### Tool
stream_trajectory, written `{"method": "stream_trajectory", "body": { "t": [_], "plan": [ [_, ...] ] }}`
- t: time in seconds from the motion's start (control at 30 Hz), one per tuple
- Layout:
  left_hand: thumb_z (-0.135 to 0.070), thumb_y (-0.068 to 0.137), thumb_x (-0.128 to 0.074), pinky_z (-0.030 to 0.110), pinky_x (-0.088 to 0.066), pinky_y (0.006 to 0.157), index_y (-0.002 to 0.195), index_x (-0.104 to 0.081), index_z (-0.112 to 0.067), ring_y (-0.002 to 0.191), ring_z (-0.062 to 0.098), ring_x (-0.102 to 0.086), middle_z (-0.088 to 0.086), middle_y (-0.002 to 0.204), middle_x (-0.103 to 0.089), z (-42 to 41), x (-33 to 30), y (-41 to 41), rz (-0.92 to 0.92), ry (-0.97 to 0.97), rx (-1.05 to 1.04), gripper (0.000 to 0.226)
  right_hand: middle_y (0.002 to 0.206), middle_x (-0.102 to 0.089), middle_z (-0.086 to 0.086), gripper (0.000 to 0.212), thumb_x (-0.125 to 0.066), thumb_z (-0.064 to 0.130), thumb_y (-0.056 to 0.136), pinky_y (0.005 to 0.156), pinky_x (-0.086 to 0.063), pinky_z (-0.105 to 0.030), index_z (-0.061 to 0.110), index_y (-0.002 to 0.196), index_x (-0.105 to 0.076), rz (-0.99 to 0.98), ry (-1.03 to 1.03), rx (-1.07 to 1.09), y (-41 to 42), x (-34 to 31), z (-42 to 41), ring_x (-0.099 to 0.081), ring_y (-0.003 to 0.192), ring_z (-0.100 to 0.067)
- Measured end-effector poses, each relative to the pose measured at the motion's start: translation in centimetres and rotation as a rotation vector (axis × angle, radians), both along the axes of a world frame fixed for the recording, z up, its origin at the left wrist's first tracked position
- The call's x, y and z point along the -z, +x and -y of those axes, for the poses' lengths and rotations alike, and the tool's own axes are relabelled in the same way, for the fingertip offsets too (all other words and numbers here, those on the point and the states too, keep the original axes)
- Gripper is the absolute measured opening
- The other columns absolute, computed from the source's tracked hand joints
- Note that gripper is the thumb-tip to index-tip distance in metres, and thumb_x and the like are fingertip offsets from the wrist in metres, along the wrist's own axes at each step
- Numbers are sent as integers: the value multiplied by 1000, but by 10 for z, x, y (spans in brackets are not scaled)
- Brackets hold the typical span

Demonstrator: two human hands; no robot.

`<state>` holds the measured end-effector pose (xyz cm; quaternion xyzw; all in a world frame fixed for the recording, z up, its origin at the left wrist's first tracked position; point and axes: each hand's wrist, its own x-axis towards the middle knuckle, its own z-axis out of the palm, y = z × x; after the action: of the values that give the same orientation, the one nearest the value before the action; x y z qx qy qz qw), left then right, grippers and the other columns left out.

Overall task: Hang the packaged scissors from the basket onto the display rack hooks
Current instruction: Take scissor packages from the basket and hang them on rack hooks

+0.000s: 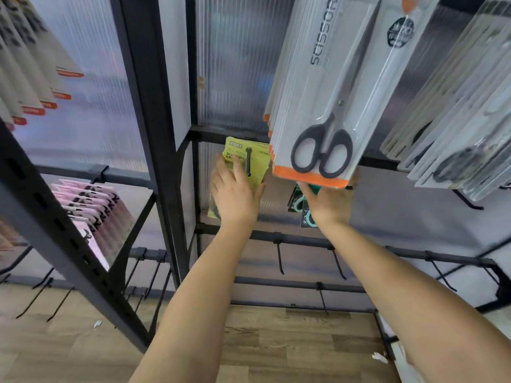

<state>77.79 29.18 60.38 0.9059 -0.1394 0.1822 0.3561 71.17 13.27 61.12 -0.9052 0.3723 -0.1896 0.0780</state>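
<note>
A person is reaching both bare arms into a black display rack [154, 111]. The left hand [235, 193] is gripping a yellow-green scissors package [249, 158], fingers curled along its left edge and thumb on its right, the pack threaded on a black hook [248, 161] just beyond the fingertips. The right hand [329, 201] is holding dark green packages [300, 201], its fingers hidden behind a hanging white-and-orange scissors pack [326, 106] directly above them.

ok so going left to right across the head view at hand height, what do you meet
pink packages → black rack upright → left hand on the yellow-green scissors pack → right hand at the green packs → empty hook
</note>
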Motion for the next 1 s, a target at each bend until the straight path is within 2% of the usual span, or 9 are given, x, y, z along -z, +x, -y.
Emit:
{"method": "stream_trajectory", "body": {
  "t": [0.07,0.17,0.27,0.33,0.37,0.53,0.63,0.73,1.0],
  "plan": [
    [-35,77,-76,57,-35,101,139,-37,5,127,51,-38,33,144,-30,-1,-2,0,-11,22,21,83,129,-55,-16,103,-9,87,73,97,-42,-51,10,126,-54,6,-1,0,-2,-3,-3,-41,125,-38],
    [-42,82,-69,50,-27,110,145,-28,0,137,43,-26,28,152,-18,-4,-6,-3,-55,76,51,86,130,-53,-19,119,1,94,63,98,-42,-49,7,122,-55,-18,49,9,-6,-7,-4,-38,127,-37],
    [-54,76,-67,49,-17,115,146,-24,-4,141,40,-18,25,154,-11,-9,-13,-12,-34,130,18,97,151,-27,-17,87,-39,71,82,111,-29,-44,6,140,-37,-21,43,-17,-21,-20,-17,-16,140,-33],
    [-62,79,-58,46,-7,118,149,-14,-8,145,36,-6,22,156,0,-13,-15,-22,-34,252,21,99,156,-10,-18,86,-56,51,87,114,-23,-42,5,148,-17,19,13,-59,-36,-22,-24,-13,142,-32],
    [-63,81,-54,46,-4,118,149,-13,-8,145,35,-3,21,157,3,-16,-15,-28,-18,307,33,97,156,-10,-19,85,-59,46,88,113,-24,-43,3,148,-16,23,-3,-79,-43,-21,-27,-16,142,-32],
    [-52,91,-47,51,-19,114,144,-33,-2,141,35,-25,22,153,-25,-25,-4,-70,105,443,66,74,153,-22,-18,75,-58,36,91,114,-23,-44,1,146,-21,-43,-113,-189,-80,-21,-39,-23,141,-32],
    [-45,100,-31,46,-4,118,150,-13,-5,146,29,-7,16,158,-7,-20,-9,-96,67,665,319,66,157,-13,-15,71,-50,34,95,118,-12,-42,2,149,-15,-108,-171,-239,-108,-25,-43,-12,145,-27],
    [-42,102,-25,43,1,118,150,-6,-5,147,27,-3,14,159,-4,-3,-21,-126,189,836,510,64,158,-8,-13,68,-42,35,98,118,-8,-40,5,150,-11,-145,-228,-266,-138,-34,-37,-8,146,-24],
    [-38,103,-23,41,1,118,150,-7,-5,147,27,-2,14,159,-3,73,-44,-230,287,825,670,60,158,-11,-14,60,-33,34,101,117,-7,-42,5,150,-13,-158,-216,-150,-254,-53,21,-8,146,-25]
  ]
}}
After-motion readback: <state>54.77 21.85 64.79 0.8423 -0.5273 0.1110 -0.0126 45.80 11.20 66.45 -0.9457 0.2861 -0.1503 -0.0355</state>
